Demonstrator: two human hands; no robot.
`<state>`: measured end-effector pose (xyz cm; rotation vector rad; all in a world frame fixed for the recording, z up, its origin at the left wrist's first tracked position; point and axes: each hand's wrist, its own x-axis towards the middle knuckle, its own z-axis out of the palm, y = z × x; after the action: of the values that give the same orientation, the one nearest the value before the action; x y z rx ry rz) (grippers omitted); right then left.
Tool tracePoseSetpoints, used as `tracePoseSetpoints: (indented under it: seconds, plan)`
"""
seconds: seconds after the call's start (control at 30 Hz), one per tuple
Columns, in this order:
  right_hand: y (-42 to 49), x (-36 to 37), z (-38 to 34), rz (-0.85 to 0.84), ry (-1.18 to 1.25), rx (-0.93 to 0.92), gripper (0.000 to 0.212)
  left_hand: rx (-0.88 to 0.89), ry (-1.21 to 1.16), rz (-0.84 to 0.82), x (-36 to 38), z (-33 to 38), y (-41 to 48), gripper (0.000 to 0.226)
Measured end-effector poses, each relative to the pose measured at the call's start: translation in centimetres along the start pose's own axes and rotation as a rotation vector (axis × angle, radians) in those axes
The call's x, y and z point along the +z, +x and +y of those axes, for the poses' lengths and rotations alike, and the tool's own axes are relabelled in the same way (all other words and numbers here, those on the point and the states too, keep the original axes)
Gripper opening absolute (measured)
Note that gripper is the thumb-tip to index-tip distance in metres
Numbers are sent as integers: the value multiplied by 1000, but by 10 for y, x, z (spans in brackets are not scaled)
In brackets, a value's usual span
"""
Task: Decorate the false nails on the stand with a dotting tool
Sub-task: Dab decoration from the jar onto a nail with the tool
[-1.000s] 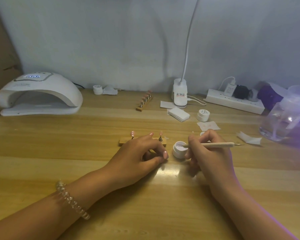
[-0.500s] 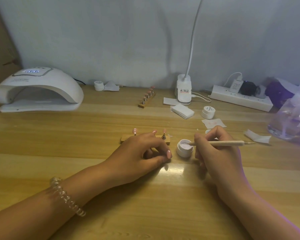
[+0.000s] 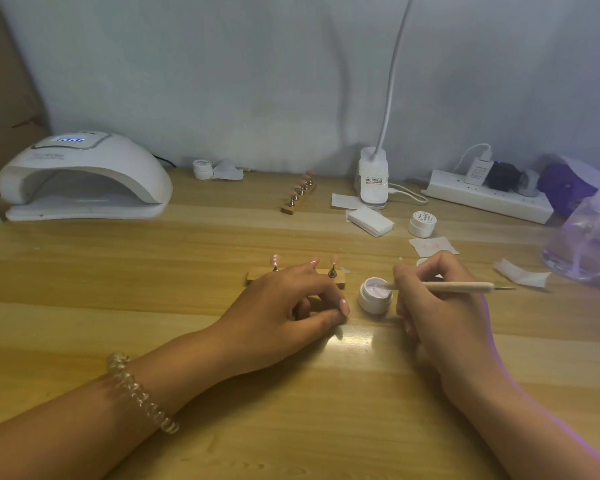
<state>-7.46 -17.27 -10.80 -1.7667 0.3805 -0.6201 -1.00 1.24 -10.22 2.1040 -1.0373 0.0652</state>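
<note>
The right hand grips a wooden dotting tool pen-fashion, fingers curled round the shaft. The near tip is dipped into the pale gel of a small open white pot just to that hand's left. The metal point at the other end sticks out past the hand to its right.

The left hand lies over the wooden nail stand, fingers curled, one fingertip reaching past the stand's far edge. Its thumb and forefinger meet low near the counter, close beside the pot. Whether they pinch anything I cannot tell.

Two pink false nails show on pegs, standing up just beyond the left hand's knuckles. The rest of the row is hidden under the hand. They look glossy and plain, though any dots would be too small to make out here.

My reading is that the tool is being loaded with gel, so the dotting of this stand is either not begun or between dots. The carry from the pot to a nail is to come.

A second stand carrying a row of pinkish nails sits well beyond the left hand, toward the wall. Whether those are finished or waiting is not clear.
</note>
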Motion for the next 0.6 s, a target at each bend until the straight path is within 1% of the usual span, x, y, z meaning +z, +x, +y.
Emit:
tracePoseSetpoints:
  seconds: [0.07, 0.17, 0.23, 0.33, 0.43, 0.6]
  plan:
    - [-1, -1, -2, 20, 43, 11, 30, -2, -7, -1, 1, 0, 0, 6]
    - [-4, -2, -10, 43, 185, 13, 25, 3, -5, 1, 1, -2, -1, 6]
    - [-7, -2, -16, 17, 276, 13, 21, 8, 1, 8, 1, -2, -1, 5]
    - [-13, 2, -20, -64, 359, 60, 21, 17, -12, 23, 2, -3, 0, 5]
    - [-19, 7, -19, -129, 367, 121, 24, 31, -5, 24, 3, -4, 1, 4]
    - [-24, 10, -19, -215, 247, 100, 29, 31, 6, 24, 4, -5, 0, 3]
